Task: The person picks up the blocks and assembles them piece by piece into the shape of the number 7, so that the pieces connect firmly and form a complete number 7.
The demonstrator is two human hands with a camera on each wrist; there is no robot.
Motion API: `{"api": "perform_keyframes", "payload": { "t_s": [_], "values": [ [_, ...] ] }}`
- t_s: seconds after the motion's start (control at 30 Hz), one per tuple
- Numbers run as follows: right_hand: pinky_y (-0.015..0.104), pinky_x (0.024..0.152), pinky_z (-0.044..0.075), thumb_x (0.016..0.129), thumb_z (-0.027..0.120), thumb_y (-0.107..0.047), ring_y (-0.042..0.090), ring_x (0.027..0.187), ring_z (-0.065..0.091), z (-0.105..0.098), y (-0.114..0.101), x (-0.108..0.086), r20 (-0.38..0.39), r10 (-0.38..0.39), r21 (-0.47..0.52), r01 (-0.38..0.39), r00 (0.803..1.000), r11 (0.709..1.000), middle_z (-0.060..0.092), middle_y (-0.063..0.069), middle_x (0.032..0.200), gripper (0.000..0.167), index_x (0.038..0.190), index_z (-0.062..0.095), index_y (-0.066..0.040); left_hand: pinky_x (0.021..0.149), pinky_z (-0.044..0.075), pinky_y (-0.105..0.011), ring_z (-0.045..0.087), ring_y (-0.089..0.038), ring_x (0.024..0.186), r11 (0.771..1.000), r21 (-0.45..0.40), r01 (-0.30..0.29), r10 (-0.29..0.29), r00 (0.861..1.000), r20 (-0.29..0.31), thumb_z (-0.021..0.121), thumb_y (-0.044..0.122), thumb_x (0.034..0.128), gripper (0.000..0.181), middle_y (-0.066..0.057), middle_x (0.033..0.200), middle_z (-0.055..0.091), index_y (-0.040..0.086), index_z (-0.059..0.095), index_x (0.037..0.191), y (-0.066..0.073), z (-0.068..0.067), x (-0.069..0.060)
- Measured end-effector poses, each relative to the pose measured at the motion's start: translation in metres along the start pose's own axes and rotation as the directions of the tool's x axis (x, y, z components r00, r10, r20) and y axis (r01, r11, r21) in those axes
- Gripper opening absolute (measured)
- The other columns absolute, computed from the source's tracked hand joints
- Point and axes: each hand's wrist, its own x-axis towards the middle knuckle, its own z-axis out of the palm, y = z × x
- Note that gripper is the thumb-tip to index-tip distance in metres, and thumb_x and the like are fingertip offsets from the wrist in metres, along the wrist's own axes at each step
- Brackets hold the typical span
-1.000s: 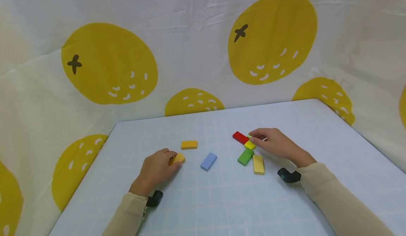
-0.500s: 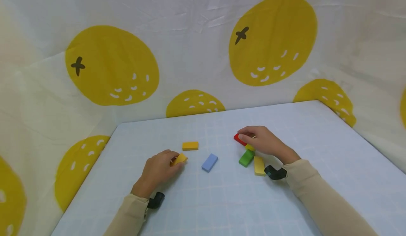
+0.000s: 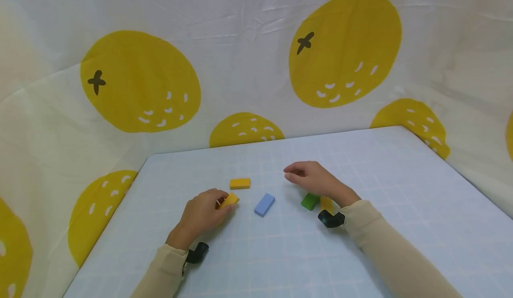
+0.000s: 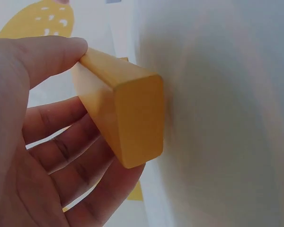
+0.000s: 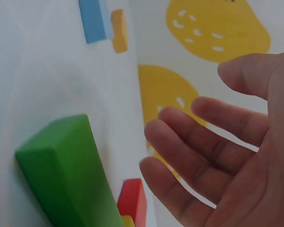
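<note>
the blue block (image 3: 264, 205) lies flat on the table (image 3: 240, 253), between the two hands and touching neither. from the fingertips of the right hand (image 3: 314, 180) it sits to the left and closer to the person. its long axis runs on a slant: the near end leans left, the far end leans right, toward the right fingertips. neither hand is clearly nearer to it, but only the right one is free.

that right hand holds nothing: the thumb stands apart from loosely bent fingers, and the palm faces left. how high it hangs over the table is hard to judge from the head view. the left hand (image 3: 200, 213) pinches an orange block (image 3: 229, 200), thumb at one edge and fingers against the opposite one, with one end of the block sticking out to the right, toward the blue block.

a second orange block (image 3: 239, 183) lies just beyond the held one, its long axis nearly left to right. under the right wrist are the green block (image 3: 310, 201), slanted much like the blue one, and a dull yellow block (image 3: 327, 204) beside it. the right wrist view also shows a red block (image 5: 133, 201) and part of a small yellow piece (image 5: 127, 221) past the green block.
</note>
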Motion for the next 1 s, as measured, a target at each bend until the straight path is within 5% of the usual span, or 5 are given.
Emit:
{"api": "perform_keyframes", "payload": {
  "t_s": [0.37, 0.57, 0.77, 1.0],
  "values": [
    [0.038, 0.092, 0.05, 0.1, 0.06, -0.037, 0.012, 0.102, 0.061, 0.022, -0.009, 0.0, 0.07, -0.06, -0.075, 0.065, 0.996, 0.995, 0.068, -0.01, 0.108, 0.038, 0.127, 0.068, -0.012, 0.064, 0.05, -0.028, 0.057, -0.008, 0.076, 0.99, -0.135, 0.037, -0.03, 0.998, 0.053, 0.076, 0.036, 0.0893, 0.03, 0.008, 0.092, 0.065, 0.015, 0.073, 0.11, 0.005, -0.002, 0.0],
    [0.034, 0.087, 0.052, 0.098, 0.064, -0.037, 0.011, 0.1, 0.06, 0.031, -0.013, 0.0, 0.108, -0.054, -0.061, 0.061, 0.993, 0.996, 0.067, -0.01, 0.108, 0.038, 0.129, 0.067, -0.014, 0.062, 0.052, -0.029, 0.059, -0.011, 0.077, 0.954, -0.278, 0.112, -0.076, 0.987, 0.14, 0.076, 0.036, 0.0898, 0.023, 0.009, 0.089, 0.064, 0.019, 0.072, 0.105, 0.004, -0.003, 0.001],
    [0.031, 0.084, 0.052, 0.097, 0.066, -0.033, 0.012, 0.101, 0.06, 0.035, -0.013, -0.001, 0.129, -0.05, -0.043, 0.056, 0.99, 0.998, 0.065, -0.009, 0.112, 0.037, 0.129, 0.066, -0.015, 0.066, 0.053, -0.032, 0.06, -0.015, 0.08, 0.908, -0.396, 0.135, -0.063, 0.98, 0.191, 0.075, 0.037, 0.09, 0.027, 0.004, 0.093, 0.064, 0.017, 0.069, 0.107, 0.003, -0.001, 0.002],
    [0.032, 0.086, 0.054, 0.095, 0.069, -0.032, 0.013, 0.104, 0.059, 0.038, -0.012, -0.001, 0.155, -0.06, -0.037, 0.066, 0.986, 0.997, 0.064, -0.008, 0.115, 0.04, 0.131, 0.064, -0.014, 0.07, 0.053, -0.032, 0.059, -0.017, 0.085, 0.889, -0.422, 0.179, -0.096, 0.973, 0.209, 0.075, 0.038, 0.0894, 0.035, 0.002, 0.097, 0.064, 0.014, 0.068, 0.114, 0.005, -0.002, 0.002]
  ]
}}
